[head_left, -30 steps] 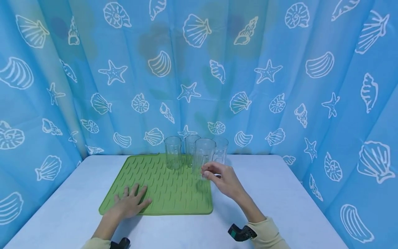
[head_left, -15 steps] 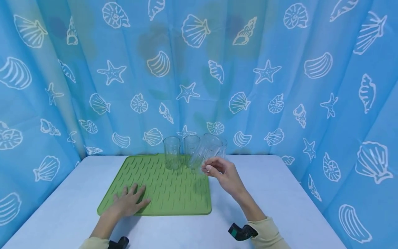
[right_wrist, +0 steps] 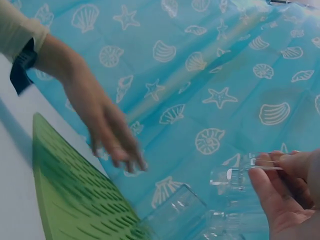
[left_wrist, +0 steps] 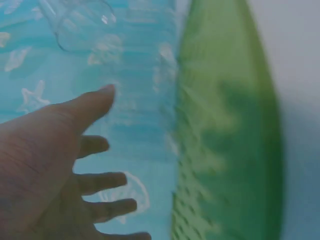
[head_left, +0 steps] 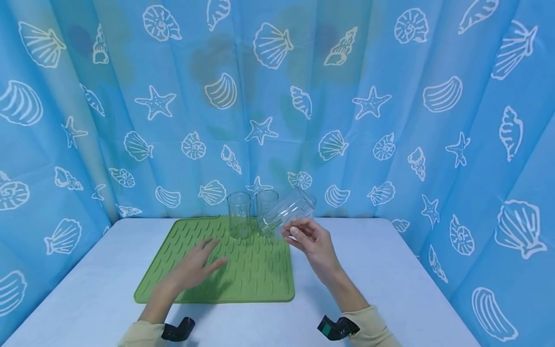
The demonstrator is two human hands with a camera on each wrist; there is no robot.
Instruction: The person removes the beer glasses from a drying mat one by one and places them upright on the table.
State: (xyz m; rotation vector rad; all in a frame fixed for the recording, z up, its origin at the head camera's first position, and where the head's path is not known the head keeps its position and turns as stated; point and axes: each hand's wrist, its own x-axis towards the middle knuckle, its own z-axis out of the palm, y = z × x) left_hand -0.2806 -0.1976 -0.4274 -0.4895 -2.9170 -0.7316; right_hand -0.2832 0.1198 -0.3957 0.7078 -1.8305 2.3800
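Note:
My right hand (head_left: 316,246) pinches a tall clear drinking glass (head_left: 289,208) between thumb and fingers, over the far right part of the green ridged mat (head_left: 256,277). The glass is tilted, its rim toward the upper right and its base lower left. In the right wrist view the fingertips are at the clear edge of the held glass (right_wrist: 232,177). My left hand (head_left: 191,267) hovers over the mat's left half with fingers spread and holds nothing. Two similar glasses stand upright at the mat's back, a left one (head_left: 239,219) and a middle one (head_left: 265,200).
Another clear glass (head_left: 313,212) stands behind the held one, mostly hidden. A white table (head_left: 373,279) carries the mat. A blue curtain (head_left: 277,96) with white shells and starfish hangs close behind and along both sides.
The glass in my right hand has gone from upright to tilted, its rim swinging right. My left hand has risen off the mat and moved right and forward.

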